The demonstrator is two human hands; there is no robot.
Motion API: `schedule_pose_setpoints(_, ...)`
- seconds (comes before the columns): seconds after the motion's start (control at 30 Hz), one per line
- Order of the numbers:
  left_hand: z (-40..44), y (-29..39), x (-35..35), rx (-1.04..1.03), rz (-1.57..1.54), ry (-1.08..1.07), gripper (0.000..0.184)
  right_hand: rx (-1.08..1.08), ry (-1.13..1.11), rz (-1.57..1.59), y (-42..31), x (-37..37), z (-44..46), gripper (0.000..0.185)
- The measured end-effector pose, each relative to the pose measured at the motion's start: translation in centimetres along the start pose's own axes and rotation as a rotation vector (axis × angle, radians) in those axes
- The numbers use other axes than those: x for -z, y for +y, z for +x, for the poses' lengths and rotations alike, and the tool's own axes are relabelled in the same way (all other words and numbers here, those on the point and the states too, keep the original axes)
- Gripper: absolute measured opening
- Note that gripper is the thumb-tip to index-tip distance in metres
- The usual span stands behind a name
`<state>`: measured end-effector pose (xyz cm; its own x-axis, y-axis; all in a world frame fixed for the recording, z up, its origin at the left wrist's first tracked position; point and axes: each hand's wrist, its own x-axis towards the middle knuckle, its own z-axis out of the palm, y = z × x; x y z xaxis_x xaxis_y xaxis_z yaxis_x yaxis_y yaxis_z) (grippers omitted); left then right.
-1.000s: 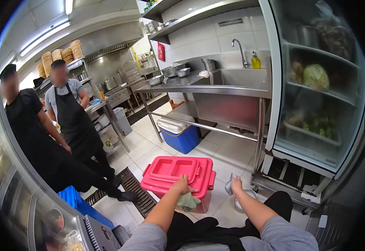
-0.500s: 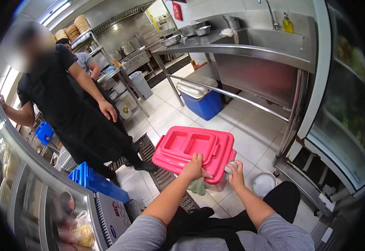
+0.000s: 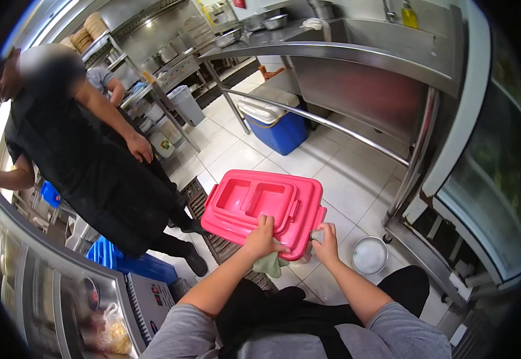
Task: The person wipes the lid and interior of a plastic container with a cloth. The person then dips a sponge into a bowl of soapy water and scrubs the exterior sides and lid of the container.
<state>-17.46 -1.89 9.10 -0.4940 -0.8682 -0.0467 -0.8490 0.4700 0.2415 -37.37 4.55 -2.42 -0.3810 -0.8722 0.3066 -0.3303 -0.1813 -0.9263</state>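
Note:
A pink plastic lid with two recessed panels tops a clear container, whose body is mostly hidden under it. My left hand grips the lid's near edge, thumb along the rim. A pale green cloth hangs beneath that hand and seems pinched with the edge. At the lid's right corner, my right hand is closed on a small grey wad, pressed against or very near the rim. Whether the wad is a sponge or a cloth I cannot make out.
A round metal bowl of whitish, foamy-looking liquid sits on the floor at right. A co-worker in a black apron stands at left. Beyond are a blue cooler, a steel sink table and a glass-door fridge.
The view has shifted, so the lid, bowl and cooler sit further left or higher. My right hand and the wad have moved slightly along the lid's right corner. My left hand keeps its grip.

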Motion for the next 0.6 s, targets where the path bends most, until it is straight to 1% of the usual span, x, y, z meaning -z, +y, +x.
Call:
schedule_pose_setpoints(0.13,0.1,0.4,0.5,0.028,-0.011,-0.026,0.095,0.087,-0.041,-0.076,1.9,0.8,1.0,0.04)
schedule_pose_setpoints(0.2,0.0,0.5,0.7,0.025,0.003,-0.025,0.095,-0.491,-0.048,0.039,4.2,2.6,3.1,0.036)
schedule_pose_setpoints(0.27,0.2,0.3,0.3,0.02,-0.008,-0.018,0.095,-0.305,0.175,0.011,8.6,3.8,5.4,0.036)
schedule_pose_setpoints(0.3,0.1,0.2,0.2,0.016,0.0,-0.031,0.095,-0.318,0.182,0.017,8.8,3.5,5.8,0.036)
schedule_pose_setpoints(0.37,0.2,0.2,0.1,0.015,-0.01,-0.006,0.096,-0.62,0.198,0.512,8.2,2.2,6.2,0.046)
schedule_pose_setpoints(0.43,0.0,0.7,0.3,0.036,-0.019,-0.053,0.098,-0.598,0.031,0.291,6.0,-1.8,2.9,0.05)
schedule_pose_setpoints(0.47,0.2,0.7,0.5,0.066,-0.035,-0.072,0.099,-0.546,0.143,0.191,4.6,-3.8,0.6,0.049)
schedule_pose_setpoints(0.5,0.3,0.8,0.5,0.023,-0.032,-0.031,0.099,-0.491,0.247,0.089,3.8,-4.8,-1.0,0.048)
schedule_pose_setpoints(0.53,0.1,1.0,0.1,0.051,-0.038,-0.032,0.099,-0.494,0.218,0.087,4.1,-4.6,-1.3,0.048)
schedule_pose_setpoints(0.6,0.8,1.3,0.1,0.12,-0.066,-0.042,0.098,-0.441,0.205,0.213,4.3,-4.8,-0.6,0.044)
